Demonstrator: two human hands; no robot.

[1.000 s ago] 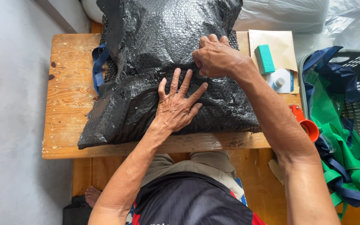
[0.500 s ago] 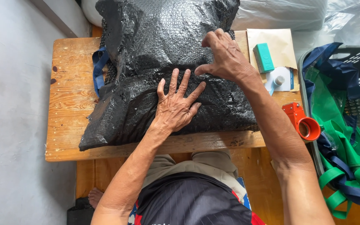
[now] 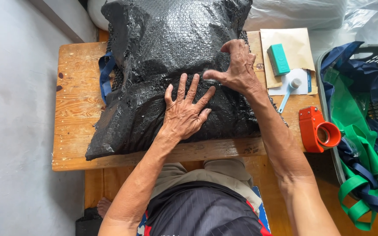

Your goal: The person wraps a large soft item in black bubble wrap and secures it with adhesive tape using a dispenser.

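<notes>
Here, head view: the left hand (image 3: pixel 184 114) lies flat, fingers spread, on the black bubble-wrap parcel (image 3: pixel 171 65) on the wooden table (image 3: pixel 75 109); the right hand (image 3: pixel 238 67) presses open-palmed just beside it, gripping nothing; an orange tape dispenser (image 3: pixel 318 129) sits near the right forearm

Both hands, left hand (image 3: pixel 184 114) and right hand (image 3: pixel 238 67), press flat on a black bubble-wrap parcel (image 3: pixel 171 57).

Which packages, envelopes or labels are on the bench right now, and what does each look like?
Black bubble-wrap parcel: bulky, glossy, centre of the wooden bench, under left hand and right hand.
Brown paper envelope: flat, right of the parcel, a teal block lying on it.
White sheet: partly under the envelope's lower edge; possibly a label.
</notes>
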